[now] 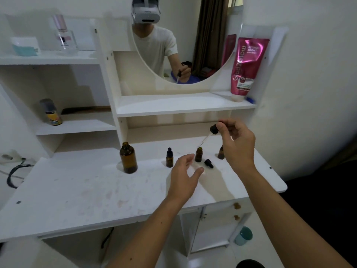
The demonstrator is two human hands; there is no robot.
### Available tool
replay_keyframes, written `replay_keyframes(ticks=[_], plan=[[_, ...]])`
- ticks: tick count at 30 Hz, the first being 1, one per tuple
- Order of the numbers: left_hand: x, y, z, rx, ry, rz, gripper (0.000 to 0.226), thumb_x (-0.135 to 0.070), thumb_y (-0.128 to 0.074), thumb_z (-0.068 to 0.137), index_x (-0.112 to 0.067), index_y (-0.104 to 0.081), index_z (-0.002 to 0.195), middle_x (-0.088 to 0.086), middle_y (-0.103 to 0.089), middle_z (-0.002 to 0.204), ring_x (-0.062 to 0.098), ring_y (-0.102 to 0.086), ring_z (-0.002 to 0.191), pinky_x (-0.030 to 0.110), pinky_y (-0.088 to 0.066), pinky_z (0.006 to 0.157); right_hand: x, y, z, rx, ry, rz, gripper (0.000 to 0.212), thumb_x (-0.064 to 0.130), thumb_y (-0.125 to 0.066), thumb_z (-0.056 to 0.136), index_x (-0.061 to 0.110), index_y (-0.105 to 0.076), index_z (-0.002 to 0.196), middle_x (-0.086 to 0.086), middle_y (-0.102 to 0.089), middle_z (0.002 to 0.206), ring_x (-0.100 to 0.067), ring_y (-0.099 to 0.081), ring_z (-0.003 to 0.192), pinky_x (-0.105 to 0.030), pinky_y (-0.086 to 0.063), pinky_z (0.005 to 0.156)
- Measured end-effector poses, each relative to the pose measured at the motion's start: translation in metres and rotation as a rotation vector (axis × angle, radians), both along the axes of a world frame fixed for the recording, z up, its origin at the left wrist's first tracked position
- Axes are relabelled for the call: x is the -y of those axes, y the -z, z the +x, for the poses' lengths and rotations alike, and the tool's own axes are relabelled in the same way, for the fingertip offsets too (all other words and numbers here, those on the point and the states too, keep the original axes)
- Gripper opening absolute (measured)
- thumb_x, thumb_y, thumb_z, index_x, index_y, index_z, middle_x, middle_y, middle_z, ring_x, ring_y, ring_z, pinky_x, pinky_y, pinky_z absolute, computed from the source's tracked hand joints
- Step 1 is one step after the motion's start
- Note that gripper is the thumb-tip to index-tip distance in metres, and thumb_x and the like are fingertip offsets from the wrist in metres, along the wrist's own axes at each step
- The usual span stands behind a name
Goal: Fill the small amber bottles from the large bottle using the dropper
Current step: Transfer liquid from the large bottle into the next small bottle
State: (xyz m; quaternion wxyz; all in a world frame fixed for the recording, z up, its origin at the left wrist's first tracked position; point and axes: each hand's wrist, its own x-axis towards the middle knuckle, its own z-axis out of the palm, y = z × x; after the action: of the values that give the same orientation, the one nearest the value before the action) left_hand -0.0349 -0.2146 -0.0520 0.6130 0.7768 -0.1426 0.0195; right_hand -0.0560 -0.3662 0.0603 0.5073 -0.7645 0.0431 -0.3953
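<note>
The large amber bottle stands uncapped on the white table, left of centre. Three small amber bottles stand in a row to its right: one capped, one uncapped in the middle, and one partly hidden behind my right wrist. My right hand pinches the black bulb of the dropper, whose glass tip points down into the middle bottle's mouth. My left hand hovers with relaxed fingers just in front of that bottle, holding nothing. A loose black cap lies on the table beside it.
A white shelf unit with a round mirror rises behind the table. A pink tube stands on the right shelf, a small can on a left shelf, a clear bottle higher up. A teal cup sits on the floor.
</note>
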Motion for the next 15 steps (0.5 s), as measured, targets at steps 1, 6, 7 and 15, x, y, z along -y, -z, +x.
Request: replay_keyframes(ticks=[1, 6, 7, 15], plan=[[0.004, 0.001, 0.005, 0.010, 0.001, 0.030, 0.057, -0.028, -0.078, 0.093, -0.026, -0.053, 0.144, -0.012, -0.056, 0.143, 0.001, -0.052, 0.128, 0.024, -0.044, 0.112, 0.003, 0.000, 0.001, 0.000, 0.005, 0.001, 0.008, 0.021, -0.071, 0.100, 0.024, -0.073, 0.108, 0.006, -0.076, 0.099, -0.008, -0.071, 0.089, -0.032, -0.060, 0.087], [0.023, 0.003, 0.031, 0.028, -0.013, 0.118, 0.060, -0.032, -0.077, 0.094, -0.025, -0.050, 0.146, -0.010, -0.053, 0.147, 0.009, -0.052, 0.135, 0.033, -0.046, 0.114, 0.012, 0.005, 0.009, -0.014, -0.010, 0.015, 0.008, 0.023, -0.071, 0.099, 0.025, -0.072, 0.107, 0.008, -0.076, 0.098, -0.010, -0.072, 0.082, -0.039, -0.062, 0.080], [0.026, 0.004, 0.035, 0.030, -0.015, 0.124, 0.059, -0.031, -0.078, 0.093, -0.023, -0.051, 0.146, -0.009, -0.055, 0.145, 0.010, -0.054, 0.133, 0.034, -0.046, 0.114, 0.013, 0.008, 0.009, -0.015, -0.022, 0.014, 0.008, 0.024, -0.071, 0.100, 0.027, -0.072, 0.106, 0.008, -0.076, 0.098, -0.012, -0.071, 0.076, -0.042, -0.063, 0.076], [0.031, 0.005, 0.046, 0.017, -0.065, 0.046, 0.045, -0.020, -0.082, 0.090, -0.019, -0.062, 0.130, -0.014, -0.068, 0.117, -0.003, -0.064, 0.107, 0.013, -0.049, 0.096, 0.012, 0.022, 0.018, -0.062, -0.017, -0.043, 0.008, 0.020, -0.071, 0.099, 0.018, -0.073, 0.107, 0.008, -0.076, 0.097, -0.005, -0.071, 0.096, -0.031, -0.062, 0.075]])
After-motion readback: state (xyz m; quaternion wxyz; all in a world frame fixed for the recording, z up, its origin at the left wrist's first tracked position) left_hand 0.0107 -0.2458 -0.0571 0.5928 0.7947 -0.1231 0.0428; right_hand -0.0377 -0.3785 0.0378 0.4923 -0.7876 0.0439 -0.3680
